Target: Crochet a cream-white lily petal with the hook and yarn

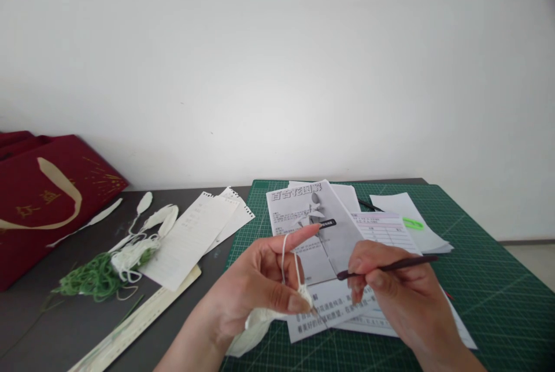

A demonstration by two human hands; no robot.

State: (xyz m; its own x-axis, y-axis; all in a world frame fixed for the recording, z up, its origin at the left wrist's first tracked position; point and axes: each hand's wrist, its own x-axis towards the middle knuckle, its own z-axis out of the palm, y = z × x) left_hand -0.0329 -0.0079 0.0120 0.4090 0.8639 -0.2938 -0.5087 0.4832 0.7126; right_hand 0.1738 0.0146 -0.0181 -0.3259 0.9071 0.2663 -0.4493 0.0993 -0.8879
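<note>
A plain white wall (pixel 277 71) rises beyond both hands; below it lies a dark tabletop (pixel 26 331), with a green cutting mat (pixel 489 256) under and to the right of the hands; the left hand (pixel 260 285) pinches a white crocheted piece (pixel 254 331) between thumb and fingers, the piece hanging beneath that hand, while its forefinger stretches out with white yarn (pixel 297 262) looped over it; the right hand (pixel 399 291) grips a dark-handled hook (pixel 407 263) like a pen, its thin shaft pointing toward the piece; whether the tip sits in the stitches I cannot tell; just beyond and beneath the hands lies a printed sheet (pixel 281 210) with a flower picture, overlapping other papers; a bright green tag (pixel 413 223) lies past the right hand; left of the left hand are a pale ruler (pixel 143 321), written note sheets (pixel 191 245), white and green yarn bundles (pixel 93 279) and white leaf-shaped pieces (pixel 145 202); farthest left leans a dark red bag (pixel 30 204).
</note>
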